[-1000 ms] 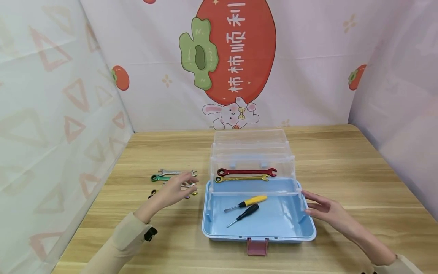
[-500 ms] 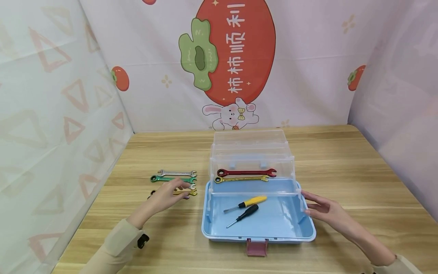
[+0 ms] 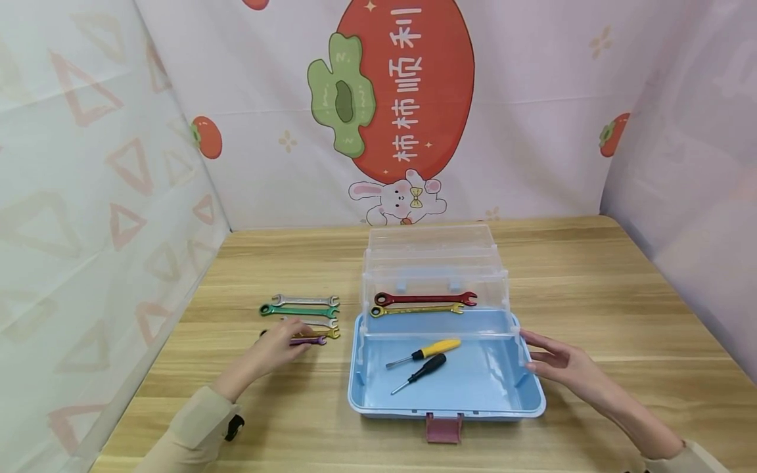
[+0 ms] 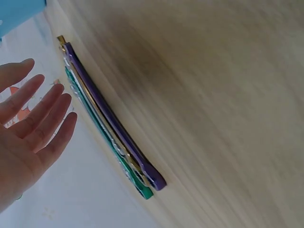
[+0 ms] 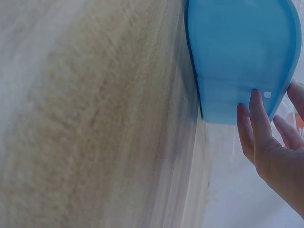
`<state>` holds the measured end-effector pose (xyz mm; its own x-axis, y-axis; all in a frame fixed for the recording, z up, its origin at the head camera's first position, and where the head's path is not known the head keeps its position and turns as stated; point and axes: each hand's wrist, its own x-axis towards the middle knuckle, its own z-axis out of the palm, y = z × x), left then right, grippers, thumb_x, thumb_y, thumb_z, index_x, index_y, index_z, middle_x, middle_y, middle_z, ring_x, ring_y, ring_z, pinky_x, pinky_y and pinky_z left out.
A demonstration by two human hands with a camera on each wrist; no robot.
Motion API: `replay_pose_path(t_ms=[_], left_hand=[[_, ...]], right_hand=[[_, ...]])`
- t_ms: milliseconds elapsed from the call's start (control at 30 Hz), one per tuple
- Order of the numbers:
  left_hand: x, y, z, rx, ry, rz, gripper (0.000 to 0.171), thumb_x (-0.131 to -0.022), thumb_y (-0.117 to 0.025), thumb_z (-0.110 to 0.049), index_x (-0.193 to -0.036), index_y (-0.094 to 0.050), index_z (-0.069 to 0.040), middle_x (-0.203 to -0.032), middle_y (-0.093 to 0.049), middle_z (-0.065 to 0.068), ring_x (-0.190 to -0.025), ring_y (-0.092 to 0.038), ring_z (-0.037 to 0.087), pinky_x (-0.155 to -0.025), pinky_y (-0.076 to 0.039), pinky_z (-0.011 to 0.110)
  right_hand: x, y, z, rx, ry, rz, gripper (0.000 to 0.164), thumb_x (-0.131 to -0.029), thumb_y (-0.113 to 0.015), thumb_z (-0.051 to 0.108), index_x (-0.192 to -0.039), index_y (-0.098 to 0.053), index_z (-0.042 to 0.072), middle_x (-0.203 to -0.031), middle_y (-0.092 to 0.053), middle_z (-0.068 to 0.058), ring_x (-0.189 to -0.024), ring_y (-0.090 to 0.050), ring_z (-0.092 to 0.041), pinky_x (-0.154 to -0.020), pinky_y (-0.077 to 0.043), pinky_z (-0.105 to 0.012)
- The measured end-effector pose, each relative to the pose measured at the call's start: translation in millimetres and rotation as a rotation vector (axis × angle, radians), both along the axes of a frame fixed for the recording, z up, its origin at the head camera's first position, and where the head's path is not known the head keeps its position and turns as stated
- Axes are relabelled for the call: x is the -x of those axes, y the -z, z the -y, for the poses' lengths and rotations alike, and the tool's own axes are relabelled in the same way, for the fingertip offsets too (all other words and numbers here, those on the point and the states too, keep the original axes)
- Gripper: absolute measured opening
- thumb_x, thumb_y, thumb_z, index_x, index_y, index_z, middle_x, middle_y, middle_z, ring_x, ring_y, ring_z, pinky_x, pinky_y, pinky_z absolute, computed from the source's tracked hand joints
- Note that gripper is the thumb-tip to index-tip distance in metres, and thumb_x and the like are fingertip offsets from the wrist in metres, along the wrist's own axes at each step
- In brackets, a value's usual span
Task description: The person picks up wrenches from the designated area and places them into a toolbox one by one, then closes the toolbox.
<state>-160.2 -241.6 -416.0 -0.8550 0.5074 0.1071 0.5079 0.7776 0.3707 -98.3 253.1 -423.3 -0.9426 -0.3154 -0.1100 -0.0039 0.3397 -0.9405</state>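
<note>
My left hand hovers over the near end of a row of wrenches, hiding part of a purple wrench and a gold wrench. In the left wrist view its fingers are spread, with a gap to the purple wrench. Beyond lie a green wrench and silver ones, one being the farthest wrench. My right hand rests at the right side of the blue toolbox. In the right wrist view, extended fingertips touch the box's outer wall.
A yellow screwdriver and a black screwdriver lie inside the toolbox. Its raised clear trays stand at the back, with a red wrench and a yellow wrench. A pink latch hangs in front.
My left hand has drawn back left and nearer me, from the far wrenches to the near gold and purple ones. The right hand has stayed at the toolbox.
</note>
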Motion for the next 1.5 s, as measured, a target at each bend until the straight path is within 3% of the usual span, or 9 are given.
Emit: replay_pose_path(t_ms=[267, 567, 1100, 1300, 1500], left_hand=[[3.4, 9.5, 8.4, 0.051, -0.008, -0.018, 0.016, -0.074, -0.067, -0.004, -0.089, -0.064, -0.002, -0.086, -0.057, 0.003, -0.081, -0.056, 0.019, -0.069, -0.047, 0.033], [8.1, 15.2, 12.5, 0.073, -0.045, 0.01, 0.015, -0.075, -0.068, -0.008, -0.089, -0.065, -0.005, -0.082, -0.052, 0.0, -0.071, -0.051, 0.013, -0.06, -0.044, 0.027], [13.0, 19.3, 14.9, 0.11, 0.016, 0.005, 0.014, -0.072, -0.069, -0.001, -0.086, -0.064, -0.003, -0.077, -0.048, 0.001, -0.067, -0.046, 0.01, -0.056, -0.042, 0.024], [13.0, 20.0, 12.6, 0.122, -0.023, 0.006, 0.013, -0.072, -0.069, -0.001, -0.083, -0.064, -0.005, -0.076, -0.048, -0.001, -0.067, -0.044, 0.009, -0.056, -0.041, 0.024], [15.7, 20.5, 12.1, 0.073, -0.049, 0.063, 0.011, -0.072, -0.068, 0.001, -0.08, -0.064, -0.006, -0.075, -0.049, -0.001, -0.067, -0.045, 0.009, -0.057, -0.041, 0.024]], right_hand=[[-0.1, -0.5, 0.3, -0.016, 0.007, 0.009, 0.057, -0.085, -0.058, 0.019, -0.134, -0.034, 0.002, -0.117, -0.041, 0.031, -0.099, -0.05, 0.007, -0.078, -0.045, -0.018], [0.1, -1.7, 1.1, -0.013, 0.006, 0.014, 0.058, -0.085, -0.058, 0.019, -0.135, -0.034, 0.002, -0.118, -0.041, 0.03, -0.1, -0.05, 0.007, -0.079, -0.045, -0.018], [-0.3, -0.2, 0.4, 0.003, -0.002, -0.015, 0.056, -0.085, -0.058, 0.016, -0.134, -0.034, 0.0, -0.117, -0.042, 0.032, -0.1, -0.051, 0.006, -0.078, -0.046, -0.018], [0.1, 1.8, -0.3, 0.027, -0.011, -0.035, 0.056, -0.085, -0.058, 0.013, -0.133, -0.034, -0.002, -0.118, -0.043, 0.032, -0.1, -0.052, 0.005, -0.078, -0.046, -0.018], [-0.3, 1.0, -0.2, 0.012, -0.003, -0.014, 0.056, -0.086, -0.058, 0.015, -0.134, -0.033, -0.001, -0.117, -0.042, 0.032, -0.1, -0.051, 0.006, -0.078, -0.045, -0.018]])
